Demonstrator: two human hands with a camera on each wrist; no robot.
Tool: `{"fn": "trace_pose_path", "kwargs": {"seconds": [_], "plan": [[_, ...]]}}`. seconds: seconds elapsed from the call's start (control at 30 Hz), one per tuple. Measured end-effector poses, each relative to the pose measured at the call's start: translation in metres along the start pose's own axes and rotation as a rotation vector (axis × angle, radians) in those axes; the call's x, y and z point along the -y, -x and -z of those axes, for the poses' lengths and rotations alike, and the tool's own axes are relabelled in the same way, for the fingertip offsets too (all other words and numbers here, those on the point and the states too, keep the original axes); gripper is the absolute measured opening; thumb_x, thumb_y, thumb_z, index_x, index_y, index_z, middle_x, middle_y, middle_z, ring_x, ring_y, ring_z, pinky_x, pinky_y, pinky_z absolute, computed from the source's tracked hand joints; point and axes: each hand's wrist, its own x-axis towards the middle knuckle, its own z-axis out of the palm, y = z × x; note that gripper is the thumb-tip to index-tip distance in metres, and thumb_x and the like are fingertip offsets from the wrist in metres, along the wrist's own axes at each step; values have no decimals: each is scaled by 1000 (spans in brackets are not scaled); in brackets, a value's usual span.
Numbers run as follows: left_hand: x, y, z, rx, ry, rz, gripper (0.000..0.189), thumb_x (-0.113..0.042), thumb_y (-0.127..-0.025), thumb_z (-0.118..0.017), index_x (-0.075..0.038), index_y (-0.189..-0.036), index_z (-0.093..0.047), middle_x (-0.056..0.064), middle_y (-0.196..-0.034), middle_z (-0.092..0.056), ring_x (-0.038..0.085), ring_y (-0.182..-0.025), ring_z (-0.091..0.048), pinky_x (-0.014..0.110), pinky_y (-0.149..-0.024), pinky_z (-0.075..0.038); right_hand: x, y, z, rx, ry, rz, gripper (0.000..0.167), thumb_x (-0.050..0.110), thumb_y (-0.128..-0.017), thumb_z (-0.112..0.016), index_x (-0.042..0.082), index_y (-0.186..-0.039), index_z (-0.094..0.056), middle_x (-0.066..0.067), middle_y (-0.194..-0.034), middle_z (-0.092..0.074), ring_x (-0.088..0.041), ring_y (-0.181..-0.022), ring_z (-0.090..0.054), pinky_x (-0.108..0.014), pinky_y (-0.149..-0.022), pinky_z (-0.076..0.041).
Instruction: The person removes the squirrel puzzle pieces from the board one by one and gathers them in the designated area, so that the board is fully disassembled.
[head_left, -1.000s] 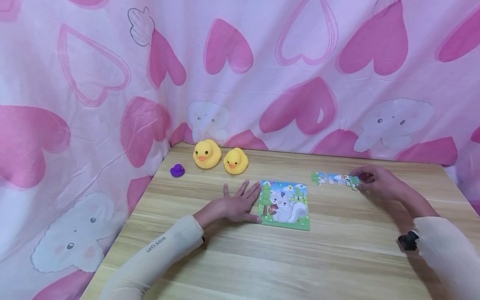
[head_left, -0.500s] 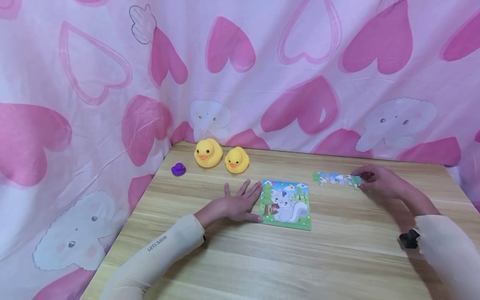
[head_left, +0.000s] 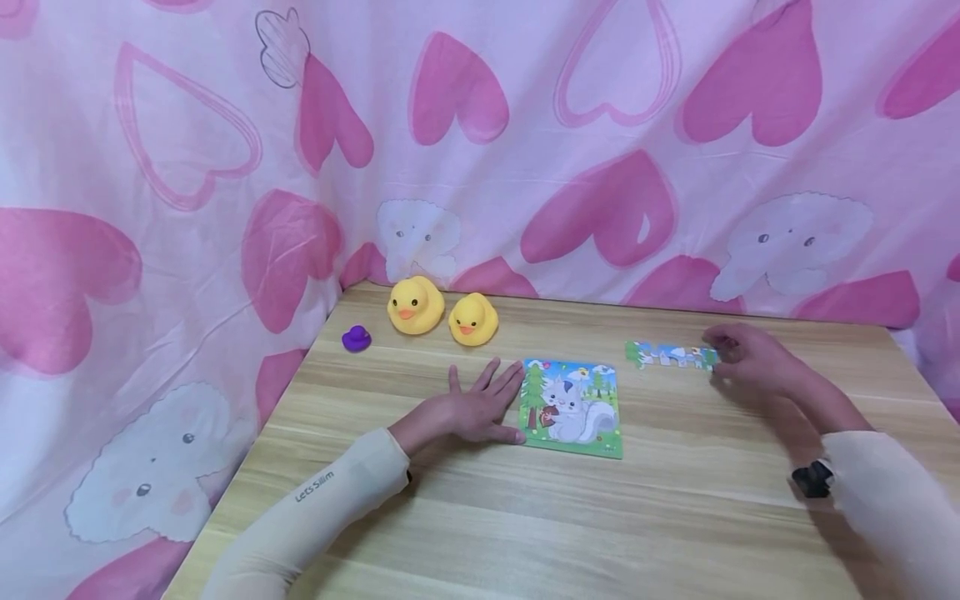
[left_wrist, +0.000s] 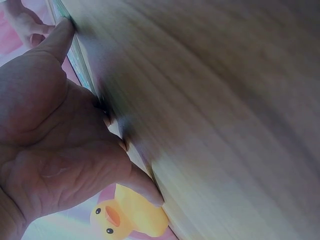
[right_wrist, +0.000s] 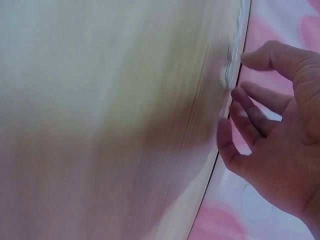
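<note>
My left hand (head_left: 480, 412) lies palm down with its fingers spread, the thumb and fingertips at the left edge of a square board (head_left: 572, 408) printed with a grey squirrel holding an acorn. Right of the board, a strip of jigsaw puzzle pieces (head_left: 671, 356) lies on the table, with trees, sky and a jagged near edge. At its right end my right hand (head_left: 757, 362) holds the end puzzle piece, thumb on the near side and index finger on the far side. The right wrist view shows this right hand (right_wrist: 280, 130) with its other fingers loosely bent.
Two yellow rubber ducks (head_left: 416, 307) and a small purple duck (head_left: 356, 338) stand at the back left of the wooden table (head_left: 480, 525). A pink curtain (head_left: 480, 167) with hearts hangs along the back and left edges.
My right hand has shifted slightly left and covers more of the strip's right end. The left hand and the squirrel board stay in place.
</note>
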Motion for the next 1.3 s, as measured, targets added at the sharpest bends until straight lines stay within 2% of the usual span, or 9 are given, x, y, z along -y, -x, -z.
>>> {"fn": "trace_pose_path", "kwargs": {"seconds": [0.1, 0.3, 0.47, 0.6, 0.7, 0.73, 1.0, 1.2, 1.3], "plan": [[-2, 3, 3, 6, -1, -3, 111, -78, -96, -52, -29, -170, 13, -12, -178, 22, 26, -167, 19, 87, -114, 15, 13, -1, -7, -30, 12, 16, 65, 3, -90, -77, -13, -146, -50, -37, -141, -57, -56, -129, -55, -69, -105, -49], [-6, 7, 8, 7, -16, -5, 108, -74, -98, -52, -25, -171, 11, -8, -179, 19, 28, -167, 18, 86, -116, 12, 54, -2, -29, -70, -22, 33, 66, 12, -95, -76, -8, -151, -47, -33, -143, -55, -51, -131, -50, -72, -109, -41], [-7, 8, 9, 1, -33, -11, 108, -74, -98, -52, -24, -171, 10, -6, -179, 18, 29, -167, 17, 88, -115, 10, 92, 0, -53, -86, -137, 61, 65, 17, -98, -75, -5, -153, -46, -29, -144, -56, -46, -130, -55, -67, -108, -47], [-7, 4, 7, 2, -22, -10, 109, -74, -98, -54, -25, -171, 11, -7, -179, 18, 28, -166, 19, 87, -115, 12, 120, 3, -71, -51, -207, 95, 61, 18, -97, -77, 0, -150, -52, -22, -140, -62, -35, -117, -63, -42, -94, -59], [-9, 2, 6, 6, -16, -23, 109, -75, -98, -53, -25, -171, 11, -8, -179, 19, 28, -166, 19, 87, -115, 12, 133, 6, -83, -5, -253, 121, 58, 18, -96, -78, 4, -147, -55, -16, -135, -66, -25, -106, -64, -26, -84, -57], [-11, 3, 7, 4, -20, -33, 109, -75, -98, -52, -24, -171, 10, -7, -179, 18, 29, -167, 18, 88, -114, 11, 137, 7, -87, 13, -269, 131, 58, 18, -96, -79, 4, -147, -56, -15, -135, -66, -22, -104, -65, -24, -83, -57], [-12, 2, 5, 4, -22, -30, 108, -75, -98, -52, -24, -171, 9, -6, -179, 18, 29, -167, 17, 87, -115, 10, 175, 12, -113, 202, -324, 131, 71, 30, -96, -79, 11, -157, -47, -10, -128, -66, -18, -102, -63, -25, -84, -58], [-8, 7, 8, 1, -6, -7, 108, -74, -98, -54, -25, -171, 9, -8, -179, 18, 28, -167, 17, 86, -116, 12, 197, 7, -127, 204, -251, 157, 77, 30, -96, -79, 7, -160, -43, -7, -121, -64, -17, -98, -59, -25, -80, -55], [-1, 2, 2, -5, 2, -12, 110, -79, -96, -52, -27, -171, 11, -9, -179, 19, 30, -167, 18, 89, -113, 12, 204, 4, -131, 174, -186, 144, 76, 28, -94, -80, 7, -158, -45, -6, -124, -61, -15, -97, -56, -26, -79, -52]]}}
